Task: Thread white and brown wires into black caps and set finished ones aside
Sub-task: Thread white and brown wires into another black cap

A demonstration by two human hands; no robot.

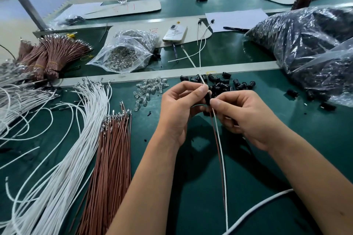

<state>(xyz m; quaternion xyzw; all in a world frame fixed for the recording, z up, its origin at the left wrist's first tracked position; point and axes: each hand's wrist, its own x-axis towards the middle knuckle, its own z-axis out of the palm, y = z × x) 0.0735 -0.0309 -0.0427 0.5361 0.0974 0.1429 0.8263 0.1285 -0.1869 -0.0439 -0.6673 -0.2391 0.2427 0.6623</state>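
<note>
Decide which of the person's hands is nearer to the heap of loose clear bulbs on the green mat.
Left. The left hand is just right of the clear bulbs, pinching a white wire; the right hand lies farther right, beyond the black cap.

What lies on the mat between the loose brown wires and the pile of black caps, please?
In the head view, a small heap of clear bulbs lies there.

Factory assy bench: green mat (248, 158), bulk wire bundles (112, 158), bagged parts (298, 32).
</note>
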